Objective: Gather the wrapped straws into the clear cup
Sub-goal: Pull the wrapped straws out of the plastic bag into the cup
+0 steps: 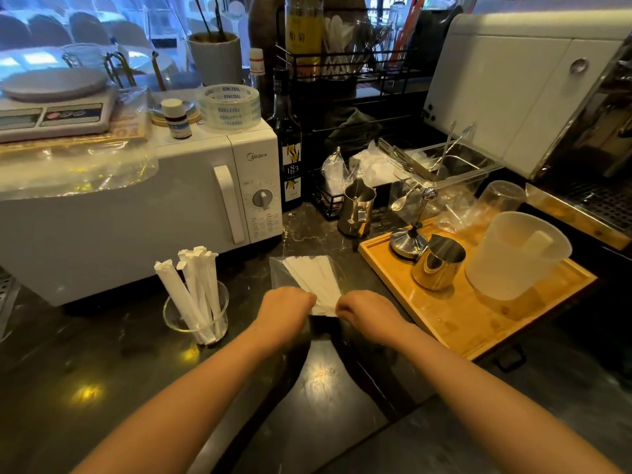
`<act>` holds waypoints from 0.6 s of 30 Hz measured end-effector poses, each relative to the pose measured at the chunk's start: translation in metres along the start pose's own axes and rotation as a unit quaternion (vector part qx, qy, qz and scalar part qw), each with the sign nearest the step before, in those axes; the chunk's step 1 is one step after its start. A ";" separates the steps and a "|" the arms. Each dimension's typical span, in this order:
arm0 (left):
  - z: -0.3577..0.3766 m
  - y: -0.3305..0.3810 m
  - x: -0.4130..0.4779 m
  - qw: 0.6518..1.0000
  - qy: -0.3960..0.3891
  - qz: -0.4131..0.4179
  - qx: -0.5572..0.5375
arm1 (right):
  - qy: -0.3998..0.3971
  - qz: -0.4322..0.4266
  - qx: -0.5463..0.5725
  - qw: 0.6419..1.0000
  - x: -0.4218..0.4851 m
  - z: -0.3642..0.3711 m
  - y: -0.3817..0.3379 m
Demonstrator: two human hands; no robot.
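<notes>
A clear cup stands on the dark counter in front of the microwave, with several paper-wrapped straws upright in it. To its right a clear plastic bag lies flat, holding several more wrapped straws. My left hand and my right hand both pinch the bag's near end, fingers closed on the plastic and the straw ends. The near tips of those straws are hidden under my fingers.
A white microwave stands behind the cup. A wooden tray at the right carries a steel pitcher, a frosted jug and a tamper. Another steel pitcher, a syrup bottle and an espresso machine stand further back.
</notes>
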State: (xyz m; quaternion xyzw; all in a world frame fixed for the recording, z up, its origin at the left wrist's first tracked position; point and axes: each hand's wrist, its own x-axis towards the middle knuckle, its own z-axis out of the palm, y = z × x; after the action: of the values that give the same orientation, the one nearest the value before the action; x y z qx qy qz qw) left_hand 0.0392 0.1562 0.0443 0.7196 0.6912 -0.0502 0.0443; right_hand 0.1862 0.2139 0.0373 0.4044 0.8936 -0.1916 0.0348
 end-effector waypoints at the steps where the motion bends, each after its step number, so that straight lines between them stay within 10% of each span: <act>1: -0.005 -0.003 -0.003 1.000 0.016 0.000 -0.007 | -0.002 -0.018 0.005 1.000 -0.002 -0.006 -0.006; 18: -0.097 -0.060 -0.093 0.976 0.109 0.015 -0.189 | -0.114 -0.171 0.198 0.958 -0.008 -0.079 -0.105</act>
State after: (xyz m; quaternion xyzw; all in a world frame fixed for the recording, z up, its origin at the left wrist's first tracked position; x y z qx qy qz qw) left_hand -0.0238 0.0797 0.1528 0.7099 0.6778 0.1605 0.1045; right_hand 0.1222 0.1744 0.1448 0.2200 0.8838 -0.4124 0.0225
